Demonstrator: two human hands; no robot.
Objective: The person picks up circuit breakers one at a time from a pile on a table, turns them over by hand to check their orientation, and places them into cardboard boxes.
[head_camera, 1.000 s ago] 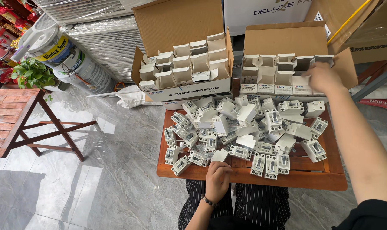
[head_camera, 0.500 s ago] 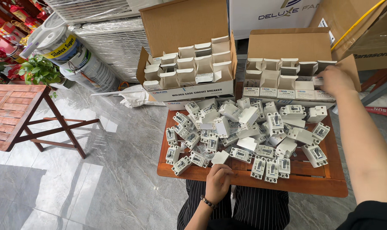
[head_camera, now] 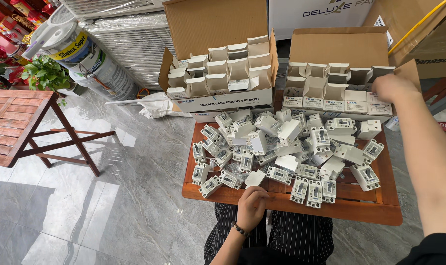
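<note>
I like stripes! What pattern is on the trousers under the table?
Dark with thin white pinstripes: the trousers show best in the head view, below the wooden table.

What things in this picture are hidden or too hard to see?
- Right hand, head view: fingers reach down behind the right carton's far corner, so any grip is hidden.
- Left hand: curled at the table edge; what it holds, if anything, is hidden.
- White breakers: lower ones buried under the pile.
- Small boxes in the left carton: insides in shadow.
</note>
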